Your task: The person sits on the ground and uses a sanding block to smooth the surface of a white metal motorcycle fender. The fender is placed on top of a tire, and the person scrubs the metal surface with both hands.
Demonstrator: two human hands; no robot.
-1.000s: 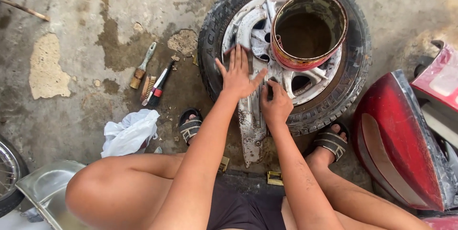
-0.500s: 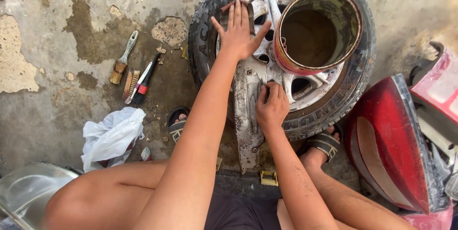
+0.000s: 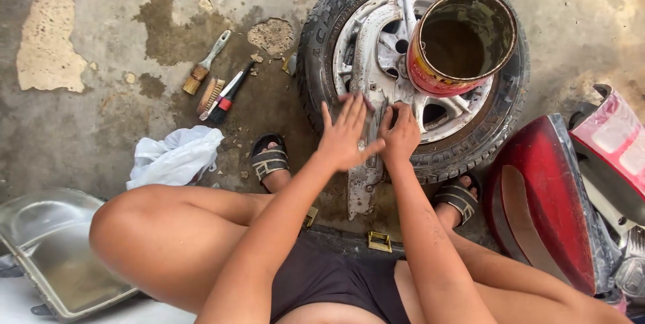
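Observation:
A car wheel, black tyre (image 3: 322, 48) on a silver alloy rim (image 3: 393, 55), lies flat on the concrete. A long grey curved part (image 3: 366, 176) rests across the rim and sticks out over the tyre towards me. My left hand (image 3: 346, 132) lies flat on this part with fingers spread. My right hand (image 3: 401, 134) presses on it just beside, fingers curled; whether it holds anything is hidden. An open red and yellow tin can (image 3: 463, 38) stands on the rim behind my hands.
Brushes (image 3: 216, 92) lie on the concrete to the left, with a crumpled white cloth (image 3: 175, 159) nearer. A clear headlight housing (image 3: 50, 250) sits bottom left and red tail lights (image 3: 557, 203) at right. My sandalled feet (image 3: 270, 161) flank the tyre.
My left hand has slid back from the far rim towards me, stopping beside the right hand near the tyre's edge. The view has shifted so the wheel sits further right.

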